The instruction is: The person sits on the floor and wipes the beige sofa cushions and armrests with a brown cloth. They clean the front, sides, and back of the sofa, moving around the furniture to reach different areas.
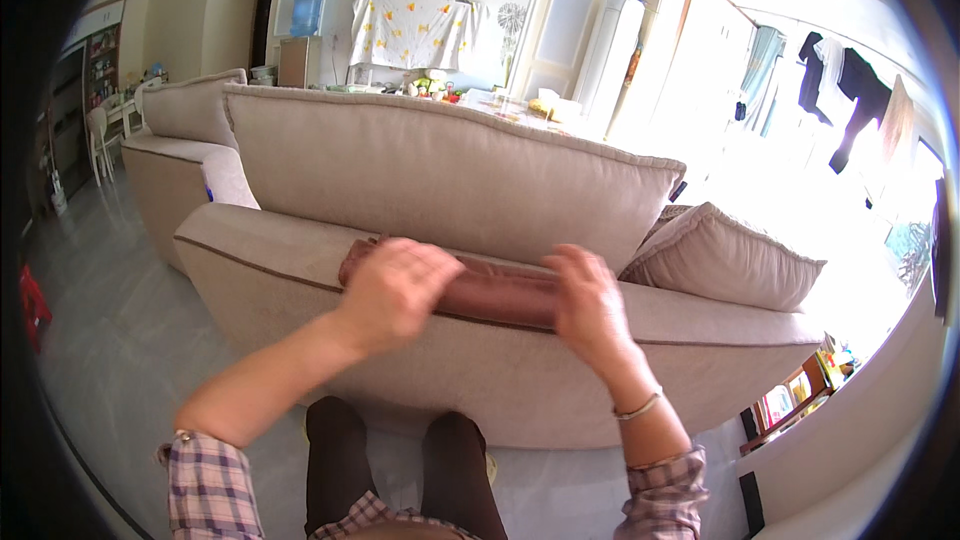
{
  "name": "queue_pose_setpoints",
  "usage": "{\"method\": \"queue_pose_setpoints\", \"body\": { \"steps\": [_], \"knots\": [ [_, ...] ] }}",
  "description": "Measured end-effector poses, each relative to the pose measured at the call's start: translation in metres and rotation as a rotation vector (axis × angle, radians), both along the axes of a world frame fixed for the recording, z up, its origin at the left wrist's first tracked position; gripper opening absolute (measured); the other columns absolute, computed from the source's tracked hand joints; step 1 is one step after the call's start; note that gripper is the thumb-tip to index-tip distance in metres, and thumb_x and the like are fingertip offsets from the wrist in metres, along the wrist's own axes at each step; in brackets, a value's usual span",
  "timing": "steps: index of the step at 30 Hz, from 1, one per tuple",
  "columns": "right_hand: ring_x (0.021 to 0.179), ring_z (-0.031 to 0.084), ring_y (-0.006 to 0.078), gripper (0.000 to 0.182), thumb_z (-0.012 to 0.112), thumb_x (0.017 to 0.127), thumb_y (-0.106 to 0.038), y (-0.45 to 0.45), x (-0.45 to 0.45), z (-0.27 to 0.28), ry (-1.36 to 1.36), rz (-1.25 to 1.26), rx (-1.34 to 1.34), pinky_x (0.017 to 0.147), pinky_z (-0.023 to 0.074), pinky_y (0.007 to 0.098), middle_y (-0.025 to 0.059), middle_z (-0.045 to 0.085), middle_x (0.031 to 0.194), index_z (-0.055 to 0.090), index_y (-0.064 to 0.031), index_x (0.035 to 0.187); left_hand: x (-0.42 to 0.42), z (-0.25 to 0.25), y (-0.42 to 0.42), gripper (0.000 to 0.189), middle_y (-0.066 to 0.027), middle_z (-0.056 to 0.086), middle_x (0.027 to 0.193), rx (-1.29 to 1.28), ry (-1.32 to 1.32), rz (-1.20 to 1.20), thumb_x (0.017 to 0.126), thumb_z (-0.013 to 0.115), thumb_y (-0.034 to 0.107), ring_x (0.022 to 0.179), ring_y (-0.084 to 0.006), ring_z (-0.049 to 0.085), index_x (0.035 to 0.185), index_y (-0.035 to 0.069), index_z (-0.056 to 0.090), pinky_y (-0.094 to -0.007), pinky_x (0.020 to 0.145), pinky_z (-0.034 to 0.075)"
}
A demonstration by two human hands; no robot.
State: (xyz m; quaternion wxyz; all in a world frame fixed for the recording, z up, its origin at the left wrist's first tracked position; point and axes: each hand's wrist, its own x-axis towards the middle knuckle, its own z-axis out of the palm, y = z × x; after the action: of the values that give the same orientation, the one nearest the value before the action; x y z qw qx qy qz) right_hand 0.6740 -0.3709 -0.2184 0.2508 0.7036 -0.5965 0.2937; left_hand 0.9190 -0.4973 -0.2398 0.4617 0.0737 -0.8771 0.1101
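Observation:
A reddish-brown, shiny folded or rolled cloth (502, 298) lies lengthwise along the top of the sofa back (709, 319). Over its left part is my left hand (401, 289), blurred, with the fingers bent and pointing right. My right hand (589, 300) is at the cloth's right end and hides that end. Whether either hand grips the cloth or only rests on or hovers over it cannot be told. Behind the cloth leans a long beige back cushion (442, 165).
A smaller beige cushion (731, 259) leans at the right, and another sofa section (180, 172) stands at the left. Beyond the sofa are a table (510, 105) with items and a water dispenser (298, 60). A red plastic object (34, 307) is on the floor at far left.

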Motion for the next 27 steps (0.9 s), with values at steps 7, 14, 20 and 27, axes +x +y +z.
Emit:
{"method": "queue_pose_setpoints", "body": {
  "steps": [7, 14, 20, 27],
  "knots": [
    [0.12, 0.052, 0.0338, 0.039, 0.052, 0.089, -0.014, -0.038, 0.034, -0.042, -0.08, 0.135, 0.173, 0.101, 0.0402, 0.0438, 0.0197, 0.057, 0.127, 0.054, 0.0005, 0.125, -0.033, -0.028, 0.001, 0.072, -0.0256, 0.048, 0.136, 0.103, -0.342, 0.091, 0.087, 0.06, 0.045, 0.131, -0.0346, 0.043, 0.13, -0.01, 0.046, -0.0421, 0.111, 0.031],
    [0.128, 0.046, 0.0304, 0.043, 0.044, 0.097, -0.026, -0.013, -0.022, -0.036, -0.023, -0.126, 0.33, 0.107, 0.0345, 0.0427, 0.0177, 0.053, 0.134, 0.052, -0.001, 0.13, 0.043, -0.013, -0.053, 0.086, -0.026, 0.032, 0.148, 0.448, -0.608, 0.344, 0.089, 0.051, 0.057, 0.141, -0.0346, 0.027, 0.141, -0.009, 0.032, -0.0433, 0.116, 0.02],
    [0.13, 0.044, 0.0299, 0.039, 0.047, 0.095, -0.024, 0.007, -0.07, -0.035, -0.203, -0.103, 0.337, 0.107, 0.0333, 0.0432, 0.0155, 0.053, 0.135, 0.056, -0.0052, 0.127, 0.099, -0.023, -0.077, 0.069, -0.0228, 0.038, 0.145, 0.521, -0.444, 0.385, 0.094, 0.048, 0.045, 0.137, -0.035, 0.033, 0.141, -0.004, 0.036, -0.0432, 0.114, 0.024],
    [0.111, 0.052, 0.0315, 0.033, 0.059, 0.087, -0.021, -0.001, -0.042, -0.012, -0.051, 0.008, 0.237, 0.098, 0.0366, 0.0431, 0.0127, 0.061, 0.114, 0.063, -0.0047, 0.115, 0.077, 0.002, -0.06, 0.042, -0.0134, 0.06, 0.123, 0.404, -0.229, 0.053, 0.083, 0.069, 0.021, 0.118, -0.0307, 0.052, 0.121, 0.004, 0.061, -0.041, 0.101, 0.041]
  ]
}}
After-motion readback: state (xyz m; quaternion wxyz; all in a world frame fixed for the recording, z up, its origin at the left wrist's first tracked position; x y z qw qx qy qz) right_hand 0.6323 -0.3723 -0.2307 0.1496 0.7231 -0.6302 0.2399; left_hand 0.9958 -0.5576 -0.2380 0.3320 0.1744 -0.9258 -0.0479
